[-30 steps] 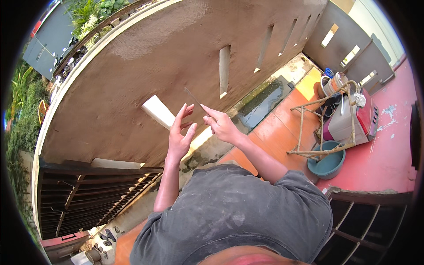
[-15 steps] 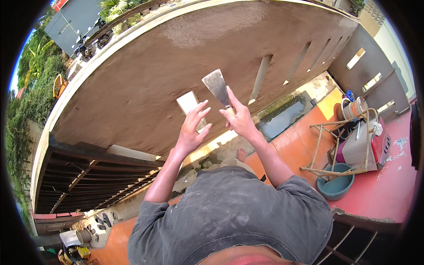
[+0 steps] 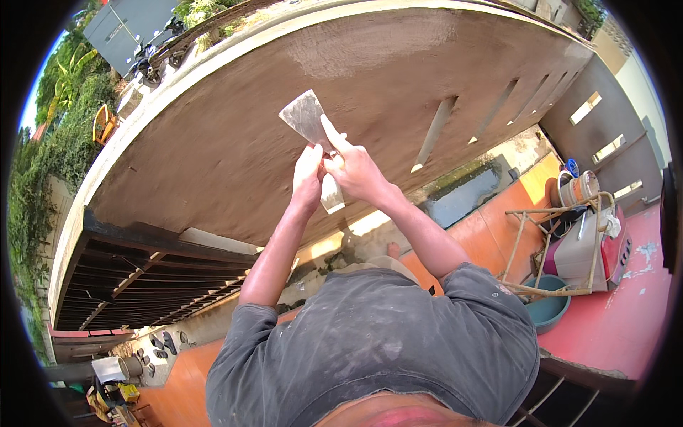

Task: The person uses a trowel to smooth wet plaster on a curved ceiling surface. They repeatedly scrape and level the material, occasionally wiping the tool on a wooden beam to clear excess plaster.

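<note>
Brown plaster fills the view, a long wall (image 3: 213,156) bending across the scene, with a lighter rough patch near its top and narrow upright slots (image 3: 435,135) cut through it! Out to the right stands a grey wall (image 3: 615,107), and below that comes a pink painted surface (image 3: 633,313). Orange tiled floor (image 3: 491,220) runs along beside a channel (image 3: 466,196) with dark water lying in it, while a dark slatted grille (image 3: 142,277) takes the left side. Over on the right, a grey-and-red boxy appliance (image 3: 576,260) sits behind a frame of sticks (image 3: 594,245), a teal basin (image 3: 548,313) tucked low beside them.

Now to the arms: both forearms reach forward from a dusty dark grey shirt (image 3: 370,341), elbows wide, converging in front of the wall. And the hands are together! The right hand (image 3: 356,167) is clamped on the scraper (image 3: 311,130), forefinger laid along the metal; the left hand (image 3: 307,178) meets it at the handle end, fingers bunched, though whether it grips, I cannot tell.

That scraper is held up between person and wall, tilted up to the left, its flaring blade (image 3: 302,112) grey and mottled with pale smears, its handle mostly hidden.
</note>
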A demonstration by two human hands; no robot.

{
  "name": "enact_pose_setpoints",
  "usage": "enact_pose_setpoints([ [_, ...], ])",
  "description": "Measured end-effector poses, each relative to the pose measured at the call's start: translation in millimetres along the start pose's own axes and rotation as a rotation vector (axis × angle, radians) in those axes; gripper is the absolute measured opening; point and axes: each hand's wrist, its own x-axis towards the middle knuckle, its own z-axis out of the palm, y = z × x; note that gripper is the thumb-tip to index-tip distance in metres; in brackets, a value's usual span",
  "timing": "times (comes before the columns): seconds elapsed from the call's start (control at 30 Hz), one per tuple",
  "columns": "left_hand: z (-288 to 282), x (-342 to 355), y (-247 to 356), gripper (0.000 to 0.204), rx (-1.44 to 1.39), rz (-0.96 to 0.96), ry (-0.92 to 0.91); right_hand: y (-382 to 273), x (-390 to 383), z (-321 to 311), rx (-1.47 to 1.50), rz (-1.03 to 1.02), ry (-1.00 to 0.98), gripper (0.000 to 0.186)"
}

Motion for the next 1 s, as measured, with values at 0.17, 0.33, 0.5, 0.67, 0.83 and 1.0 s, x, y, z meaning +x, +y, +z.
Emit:
enact_pose_setpoints([
  [0.17,15.7,48.6,26.2,0.047,0.004,0.035,0.179,16.7,18.6,18.2,-0.029,-0.031,0.107,0.076],
  [0.33,16.3,71.7,35.8,0.052,0.229,0.073,0.339,17.2,28.5,12.4,-0.065,0.003,0.098,0.070],
  [0.5,9.4,86.6,19.5,0.051,0.240,0.107,0.397,25.1,37.4,17.9,-0.174,0.069,0.128,0.068],
  [0.67,4.8,90.2,14.6,0.052,0.191,0.088,0.371,29.3,43.6,28.3,-0.239,0.148,0.144,0.069],
  [0.83,12.9,91.8,7.2,0.050,0.138,0.170,0.436,36.5,47.4,22.6,-0.213,0.124,0.156,0.071],
  [1.0,29.9,109.3,46.3,0.050,0.049,0.244,0.428,8.6,72.6,2.8,-0.298,0.047,0.145,0.078],
])
